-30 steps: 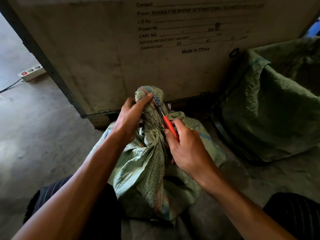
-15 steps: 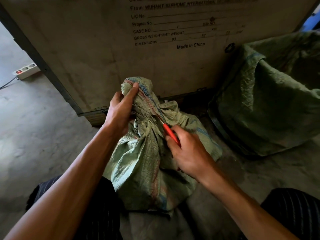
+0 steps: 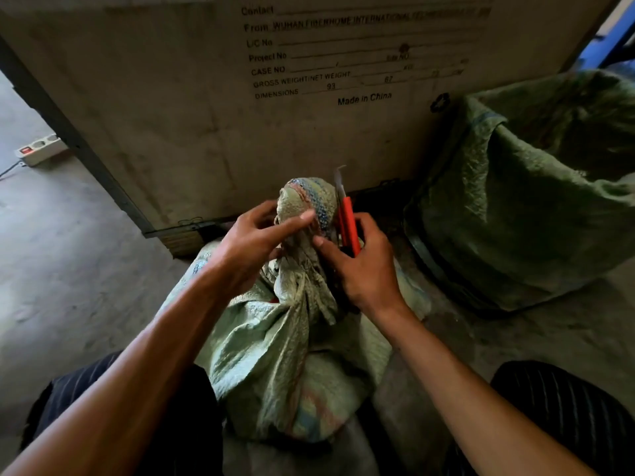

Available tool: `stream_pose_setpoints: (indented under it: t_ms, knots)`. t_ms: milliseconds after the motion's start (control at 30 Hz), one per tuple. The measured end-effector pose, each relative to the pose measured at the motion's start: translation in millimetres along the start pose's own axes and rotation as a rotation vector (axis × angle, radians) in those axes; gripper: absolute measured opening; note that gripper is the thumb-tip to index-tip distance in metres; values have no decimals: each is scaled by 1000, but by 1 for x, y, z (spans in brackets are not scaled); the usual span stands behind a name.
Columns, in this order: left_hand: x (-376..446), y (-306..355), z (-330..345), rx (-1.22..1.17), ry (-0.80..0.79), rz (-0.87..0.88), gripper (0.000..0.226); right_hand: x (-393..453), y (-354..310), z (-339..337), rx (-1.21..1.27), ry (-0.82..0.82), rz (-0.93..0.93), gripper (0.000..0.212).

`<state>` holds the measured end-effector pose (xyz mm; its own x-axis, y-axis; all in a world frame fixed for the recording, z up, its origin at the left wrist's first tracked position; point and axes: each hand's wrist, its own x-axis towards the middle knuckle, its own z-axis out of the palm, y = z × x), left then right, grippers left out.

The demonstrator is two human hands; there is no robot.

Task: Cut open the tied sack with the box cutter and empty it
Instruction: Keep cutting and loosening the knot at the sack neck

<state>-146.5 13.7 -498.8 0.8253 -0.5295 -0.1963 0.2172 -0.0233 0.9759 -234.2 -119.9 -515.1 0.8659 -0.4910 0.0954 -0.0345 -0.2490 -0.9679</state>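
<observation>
A green woven sack (image 3: 285, 355) stands on the floor between my knees, its neck bunched and tied into a topknot (image 3: 309, 197). My left hand (image 3: 254, 249) pinches the gathered neck just below the topknot. In my right hand (image 3: 360, 266) is a red box cutter (image 3: 347, 221), held upright on the right side of the neck with its blade pointing up beside the topknot. The tie itself is partly hidden by my fingers.
A large wooden shipping crate (image 3: 240, 108) with printed labels stands right behind the sack. An open green sack (image 3: 536, 201) sits at the right. A white power strip (image 3: 39, 149) lies on the concrete floor at far left. My knees flank the sack.
The box cutter has swung from a slanted cut against the neck to upright beside the topknot. My left hand shifted from the top of the knot to its front.
</observation>
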Motion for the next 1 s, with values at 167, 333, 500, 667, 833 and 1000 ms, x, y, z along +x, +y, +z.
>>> stream_pose_setpoints:
  t_ms: [167, 333, 500, 667, 833, 1000]
  knots:
    - [1, 3, -18, 80, -87, 80, 33, 7, 5, -2, 60, -21, -37, 31]
    - [5, 4, -29, 120, -208, 91, 20, 16, 4, -16, 99, -150, -10, 36]
    - [7, 6, -32, 167, -207, 76, 29, 21, 0, -29, 136, -247, 48, 23]
    - [9, 2, -8, 222, 309, 72, 63, 6, -4, -12, 1, 39, 18, 40]
    - [2, 22, 1, 367, 197, 69, 67, -6, 3, 7, 91, 84, 4, 39]
    - [3, 38, -28, 504, 44, 225, 66, 4, -4, -9, 238, 2, -14, 28]
